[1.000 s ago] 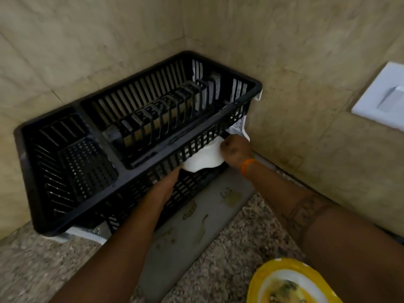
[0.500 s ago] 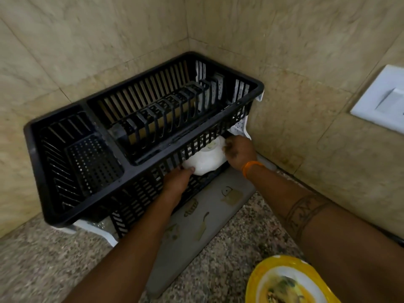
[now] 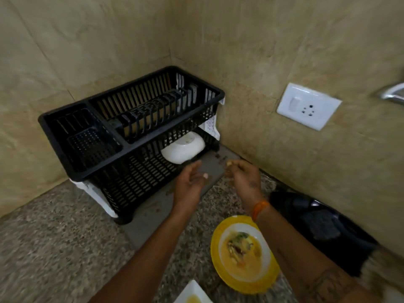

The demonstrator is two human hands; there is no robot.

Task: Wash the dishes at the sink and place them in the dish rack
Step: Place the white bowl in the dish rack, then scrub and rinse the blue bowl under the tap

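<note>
Dish rack (image 3: 91, 136) sits far left in the corner: black, two tiers, top tier shows no dishes. White bowl (image 3: 183, 149) lies upside down in the lower tier, at the front opening, nothing touching it. Left hand (image 3: 189, 184) hovers just in front of the rack, fingers loose and spread, holding nothing. Right hand (image 3: 243, 177) is beside it, fingers loosely curled, also looks empty, though blur around the fingertips makes that less certain. Grey mat (image 3: 153, 217) runs under the rack and both hands. Further right: yellow plate (image 3: 219, 256) with food residue on the counter (image 3: 54, 248), corner of another white dish (image 3: 192, 293) at the bottom edge. Read: bowl is racked, step done. Next move is likely the yellow plate, which needs a rim grip, kept level so leftovers don't slide off, then over to the sink, which isn't in view.
</note>
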